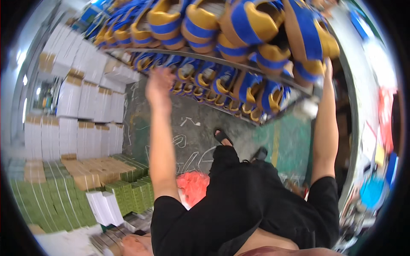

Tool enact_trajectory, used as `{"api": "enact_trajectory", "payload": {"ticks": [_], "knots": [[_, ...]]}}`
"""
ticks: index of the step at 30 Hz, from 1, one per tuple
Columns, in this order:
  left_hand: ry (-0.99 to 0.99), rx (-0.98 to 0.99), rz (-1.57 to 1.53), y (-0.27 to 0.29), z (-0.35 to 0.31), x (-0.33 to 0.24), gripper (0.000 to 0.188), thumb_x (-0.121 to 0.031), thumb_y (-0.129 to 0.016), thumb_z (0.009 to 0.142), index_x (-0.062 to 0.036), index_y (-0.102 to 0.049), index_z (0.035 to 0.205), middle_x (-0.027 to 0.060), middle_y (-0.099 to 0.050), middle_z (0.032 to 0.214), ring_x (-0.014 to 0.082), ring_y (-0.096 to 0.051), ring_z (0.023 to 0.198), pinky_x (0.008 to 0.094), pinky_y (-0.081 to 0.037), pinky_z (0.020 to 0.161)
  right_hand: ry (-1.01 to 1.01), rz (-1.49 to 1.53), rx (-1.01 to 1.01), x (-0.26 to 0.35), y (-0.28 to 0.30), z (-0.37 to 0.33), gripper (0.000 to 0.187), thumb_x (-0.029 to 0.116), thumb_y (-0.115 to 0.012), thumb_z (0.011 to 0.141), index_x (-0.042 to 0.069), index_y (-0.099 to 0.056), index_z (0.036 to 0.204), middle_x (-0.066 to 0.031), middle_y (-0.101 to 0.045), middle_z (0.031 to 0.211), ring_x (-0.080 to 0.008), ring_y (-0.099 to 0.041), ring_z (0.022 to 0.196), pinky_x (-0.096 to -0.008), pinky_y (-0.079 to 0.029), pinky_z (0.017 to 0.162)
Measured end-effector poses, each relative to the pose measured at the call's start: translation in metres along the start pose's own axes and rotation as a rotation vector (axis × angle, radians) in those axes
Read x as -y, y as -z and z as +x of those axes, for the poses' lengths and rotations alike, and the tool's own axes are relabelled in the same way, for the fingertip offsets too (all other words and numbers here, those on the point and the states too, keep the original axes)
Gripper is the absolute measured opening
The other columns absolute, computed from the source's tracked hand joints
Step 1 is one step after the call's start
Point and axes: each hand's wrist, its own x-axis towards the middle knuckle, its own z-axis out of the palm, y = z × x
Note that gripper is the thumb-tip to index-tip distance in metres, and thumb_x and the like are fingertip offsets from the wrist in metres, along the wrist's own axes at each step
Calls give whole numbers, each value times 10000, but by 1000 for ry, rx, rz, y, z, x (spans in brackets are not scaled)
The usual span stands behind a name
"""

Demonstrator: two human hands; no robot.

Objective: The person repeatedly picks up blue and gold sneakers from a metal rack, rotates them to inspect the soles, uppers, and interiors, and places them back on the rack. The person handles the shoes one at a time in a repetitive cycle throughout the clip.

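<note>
A rack [265, 70] stands before me, with rows of blue and gold shoes with thick tan soles on its upper level and more below. My left hand [161, 83] is blurred, in front of the lower row, nearest to a shoe [185, 70] there; its fingers do not show clearly. At the upper right, my right hand [328, 68] is raised beside the rack's end, against or just behind a large tilted shoe [309, 32]. That shoe hides most of its fingers, so whether they grip it or the rack is not visible.
White boxes [70, 98] are stacked high at the left, with strapped green boxes [55, 196] and flat brown cardboard [94, 168] nearer. A red plastic bag [192, 187] lies on the floor by my legs. Along the right runs a cluttered bench with a blue round item [372, 192].
</note>
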Motion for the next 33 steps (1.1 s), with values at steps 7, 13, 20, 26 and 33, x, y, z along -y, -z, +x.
{"api": "enact_trajectory", "payload": {"ticks": [7,13,20,26,33], "knots": [[365,-61,-403,-4,37,-15,688,-542,-288,1017,-19,-275,1464,145,-401,1476,306,-430,1325,454,-391,1057,-276,-66,95,79,100,-19,639,543,-543,941,-8,-563,1264,-112,-663,1136,-202,-630,1017,-338,-511,878],[184,191,-461,-49,-55,45,693,-651,-307,962,-75,-434,1326,57,-487,1371,245,-454,1206,410,-354,989,95,-108,-156,82,178,-118,551,543,-446,984,71,-582,1234,-54,-633,1125,-169,-601,986,-346,-483,882],[156,325,-722,-48,-166,62,593,-657,-418,913,-103,-557,1072,99,-629,1034,285,-540,1023,438,-386,935,271,-481,-438,104,208,-157,662,640,-492,930,56,-577,1230,-3,-554,803,-108,-444,660,-255,-375,604],[149,219,-645,-86,-250,71,657,-696,-358,905,-77,-542,1029,114,-607,844,292,-561,794,420,-453,759,294,-219,-200,134,287,-174,589,481,-407,1009,106,-372,1463,-145,-539,1339,-268,-571,1165,-405,-462,1002],[7,236,-605,-92,-345,61,627,-677,-451,888,-101,-539,1119,74,-611,1078,260,-532,999,477,-387,968,233,-74,-242,172,283,-196,563,465,-445,1010,-6,-500,1313,-112,-597,1205,-206,-605,1060,-346,-489,912]]}}
